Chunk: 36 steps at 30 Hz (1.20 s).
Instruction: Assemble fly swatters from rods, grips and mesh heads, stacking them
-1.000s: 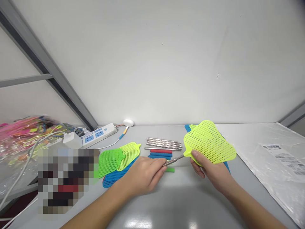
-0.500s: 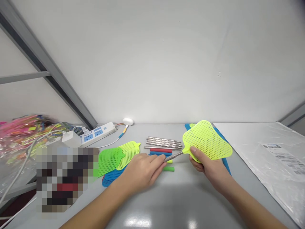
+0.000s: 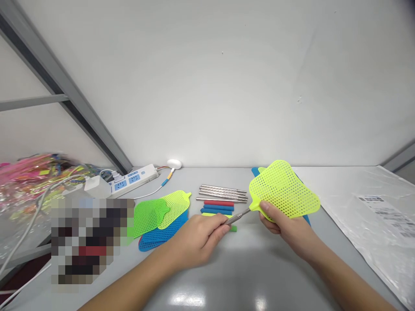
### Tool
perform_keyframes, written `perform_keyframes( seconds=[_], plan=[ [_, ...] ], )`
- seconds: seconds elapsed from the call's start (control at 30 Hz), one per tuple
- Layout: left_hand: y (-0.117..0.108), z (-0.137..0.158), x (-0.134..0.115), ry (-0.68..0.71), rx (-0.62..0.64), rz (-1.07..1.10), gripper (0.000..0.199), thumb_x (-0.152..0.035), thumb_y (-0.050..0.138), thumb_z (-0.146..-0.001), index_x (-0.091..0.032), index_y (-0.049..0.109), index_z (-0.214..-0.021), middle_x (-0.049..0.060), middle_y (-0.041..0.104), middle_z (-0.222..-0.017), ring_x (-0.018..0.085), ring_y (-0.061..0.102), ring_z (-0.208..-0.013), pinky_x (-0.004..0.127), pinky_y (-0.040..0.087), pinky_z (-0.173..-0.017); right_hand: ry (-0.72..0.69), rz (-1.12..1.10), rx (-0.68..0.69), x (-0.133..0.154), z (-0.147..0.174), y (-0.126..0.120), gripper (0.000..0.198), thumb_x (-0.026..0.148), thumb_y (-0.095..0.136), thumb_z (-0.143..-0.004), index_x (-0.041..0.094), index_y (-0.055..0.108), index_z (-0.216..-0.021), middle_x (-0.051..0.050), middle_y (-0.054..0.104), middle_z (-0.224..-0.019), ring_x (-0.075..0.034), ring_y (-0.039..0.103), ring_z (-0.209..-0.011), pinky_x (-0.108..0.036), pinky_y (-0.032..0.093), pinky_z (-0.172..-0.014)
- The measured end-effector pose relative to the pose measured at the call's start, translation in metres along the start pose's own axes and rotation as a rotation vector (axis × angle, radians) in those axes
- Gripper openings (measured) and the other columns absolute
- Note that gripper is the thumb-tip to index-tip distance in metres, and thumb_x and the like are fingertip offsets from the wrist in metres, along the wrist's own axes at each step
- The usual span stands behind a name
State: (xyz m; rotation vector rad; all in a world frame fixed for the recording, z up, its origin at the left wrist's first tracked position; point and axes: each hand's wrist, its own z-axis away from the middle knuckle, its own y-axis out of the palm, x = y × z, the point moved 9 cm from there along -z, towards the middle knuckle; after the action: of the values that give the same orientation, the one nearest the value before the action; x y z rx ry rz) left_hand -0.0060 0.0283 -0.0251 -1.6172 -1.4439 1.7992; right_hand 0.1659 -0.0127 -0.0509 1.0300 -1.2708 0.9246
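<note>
My right hand (image 3: 277, 220) grips a yellow perforated fly swatter head (image 3: 282, 190) near its narrow neck. A silver metal rod (image 3: 238, 216) runs from that neck into my left hand (image 3: 204, 237), whose fingers are closed round it. Behind my left hand lie several coloured grip tubes: a red one (image 3: 218, 203), blue ones (image 3: 217, 207), and a green one (image 3: 233, 229) partly hidden. Several loose metal rods (image 3: 222, 193) lie side by side farther back. Under the held head, a blue swatter head (image 3: 255, 172) peeks out on the table.
Left of my hands lie a green swatter head (image 3: 149, 216), a yellow one (image 3: 177, 207) and blue ones (image 3: 165, 233). A power strip (image 3: 134, 179) with plugs and a small white device (image 3: 174, 164) stand behind. Plastic packaging (image 3: 363, 216) covers the right side; bagged goods (image 3: 39, 181) sit far left.
My left hand has shifted slightly down and right along the rod, its thumb now showing on it. The yellow head has tilted a little; my right hand stays on its neck.
</note>
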Motion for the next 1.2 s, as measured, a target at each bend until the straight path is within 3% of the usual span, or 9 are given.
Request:
perform_keyframes(
  seconds=[0.13,0.27,0.37,0.57,0.73,0.97,1.1,1.2],
  plan=[
    [0.000,-0.001,0.001,-0.061,0.040,0.169,0.032,-0.036,0.035,-0.101,-0.020,0.062,-0.094,-0.002,0.056,-0.069,0.011,0.049,-0.059,0.022,0.036,-0.056,0.089,0.060,0.068,-0.005,0.001,0.005,0.037,0.055,0.066,-0.079,0.020,0.057,-0.072,0.003,0.045,-0.061,-0.009,0.035,-0.050,-0.023,0.034,-0.046],
    [0.015,0.003,0.015,-0.213,0.175,0.594,0.037,-0.044,0.037,-0.099,-0.019,0.062,-0.094,-0.006,0.044,-0.055,0.009,0.041,-0.049,0.019,0.035,-0.049,0.143,0.028,0.032,-0.008,0.001,0.003,0.039,0.057,0.069,-0.076,0.020,0.057,-0.078,0.001,0.050,-0.069,-0.010,0.040,-0.055,-0.023,0.035,-0.049],
    [0.026,0.006,0.016,-0.276,0.260,0.882,0.040,-0.050,0.039,-0.098,-0.017,0.061,-0.093,-0.008,0.035,-0.048,0.007,0.038,-0.042,0.018,0.034,-0.043,0.148,0.033,0.092,-0.007,0.002,0.008,0.039,0.058,0.065,-0.080,0.020,0.055,-0.078,0.004,0.044,-0.064,-0.008,0.033,-0.051,-0.023,0.029,-0.047],
    [0.033,0.008,0.010,-0.309,0.332,1.022,0.037,-0.050,0.044,-0.096,-0.016,0.059,-0.094,-0.010,0.034,-0.047,0.006,0.027,-0.037,0.016,0.026,-0.035,0.086,0.161,0.184,-0.001,0.011,0.016,0.041,0.058,0.057,-0.086,0.020,0.052,-0.070,0.004,0.040,-0.061,-0.010,0.033,-0.053,-0.025,0.028,-0.050],
    [0.028,0.007,0.010,-0.255,0.290,0.893,0.036,-0.048,0.041,-0.097,-0.017,0.059,-0.096,-0.009,0.033,-0.050,0.006,0.028,-0.042,0.017,0.025,-0.041,0.026,0.227,0.135,-0.005,0.013,0.014,0.040,0.056,0.056,-0.087,0.021,0.054,-0.068,0.001,0.045,-0.064,-0.012,0.038,-0.056,-0.027,0.031,-0.052],
    [0.001,0.002,-0.008,-0.080,0.125,0.348,0.031,-0.038,0.037,-0.100,-0.018,0.059,-0.090,-0.003,0.048,-0.071,0.010,0.043,-0.066,0.021,0.032,-0.059,0.015,0.325,0.060,0.004,0.018,0.008,0.040,0.056,0.055,-0.087,0.022,0.057,-0.068,0.000,0.049,-0.063,-0.014,0.043,-0.058,-0.028,0.033,-0.055],
    [0.000,0.002,-0.012,-0.040,0.090,0.148,0.030,-0.036,0.034,-0.101,-0.019,0.057,-0.093,-0.002,0.050,-0.069,0.011,0.044,-0.062,0.024,0.029,-0.058,-0.051,0.408,0.002,0.017,0.022,0.007,0.041,0.055,0.054,-0.088,0.022,0.056,-0.064,0.000,0.052,-0.065,-0.013,0.046,-0.060,-0.028,0.035,-0.058],
    [-0.001,0.003,-0.010,-0.035,0.092,0.028,0.030,-0.035,0.033,-0.101,-0.020,0.059,-0.102,-0.002,0.052,-0.069,0.013,0.046,-0.061,0.026,0.028,-0.059,-0.046,0.383,-0.030,0.011,0.022,0.011,0.042,0.056,0.056,-0.086,0.021,0.056,-0.062,0.000,0.052,-0.062,-0.013,0.047,-0.058,-0.028,0.036,-0.057]
  ],
)
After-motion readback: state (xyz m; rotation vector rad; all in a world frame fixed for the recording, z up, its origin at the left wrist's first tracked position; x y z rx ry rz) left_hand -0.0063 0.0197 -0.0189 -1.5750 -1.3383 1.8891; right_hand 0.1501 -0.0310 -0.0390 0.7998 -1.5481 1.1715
